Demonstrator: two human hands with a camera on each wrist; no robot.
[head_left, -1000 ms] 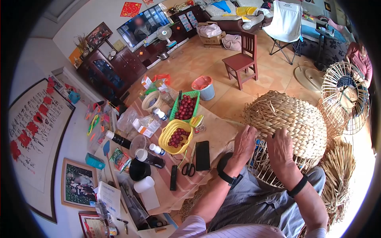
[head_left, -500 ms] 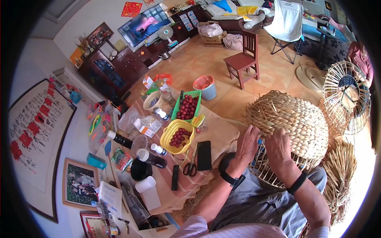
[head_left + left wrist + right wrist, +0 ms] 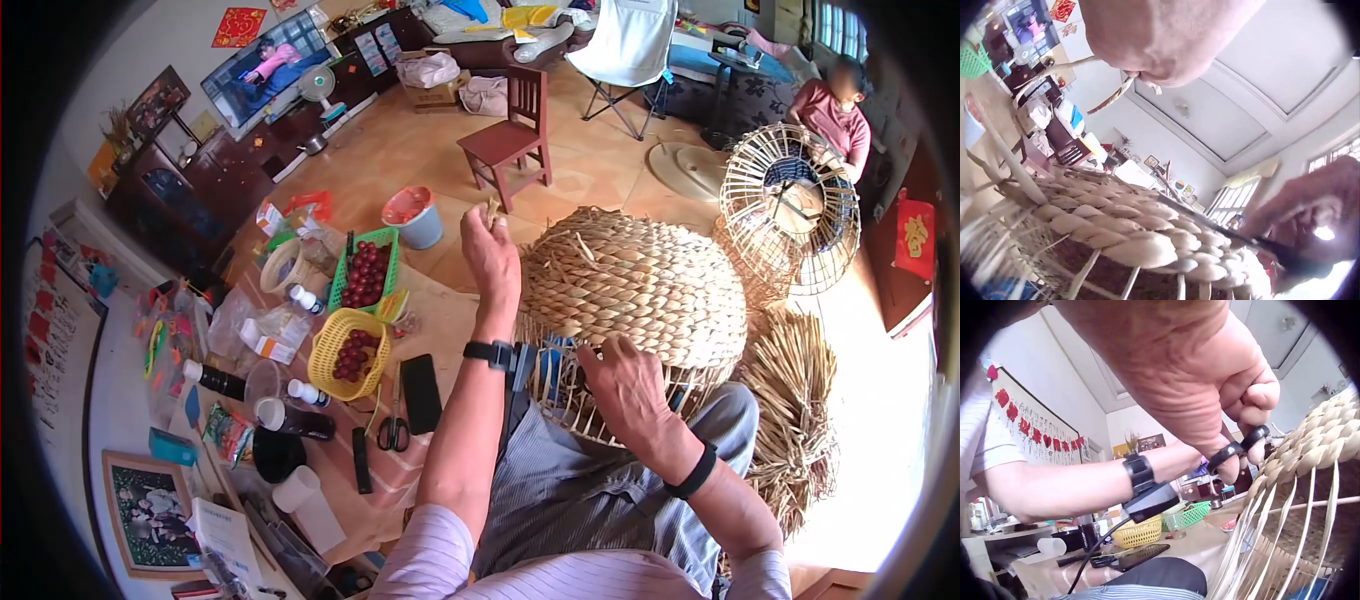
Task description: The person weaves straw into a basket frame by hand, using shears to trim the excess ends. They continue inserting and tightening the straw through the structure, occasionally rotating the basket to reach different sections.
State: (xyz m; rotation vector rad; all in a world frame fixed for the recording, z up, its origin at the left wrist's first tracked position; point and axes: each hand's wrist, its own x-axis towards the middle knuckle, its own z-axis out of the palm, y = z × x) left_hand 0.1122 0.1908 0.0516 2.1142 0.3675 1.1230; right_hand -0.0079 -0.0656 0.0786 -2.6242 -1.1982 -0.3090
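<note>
I noted that the left hand [image 3: 491, 258] pinched a straw strand [image 3: 1114, 97]; the right hand [image 3: 630, 390] held scissors [image 3: 1225, 454] by their loops, beside the woven basket [image 3: 645, 285].

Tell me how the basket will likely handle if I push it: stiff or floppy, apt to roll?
Probably light for its size: the basket is hollow, with open gaps between its ribs. The tightly packed braided rows look fairly stiff, while the thin bare ribs may flex. Its round shape could let it roll.
</note>
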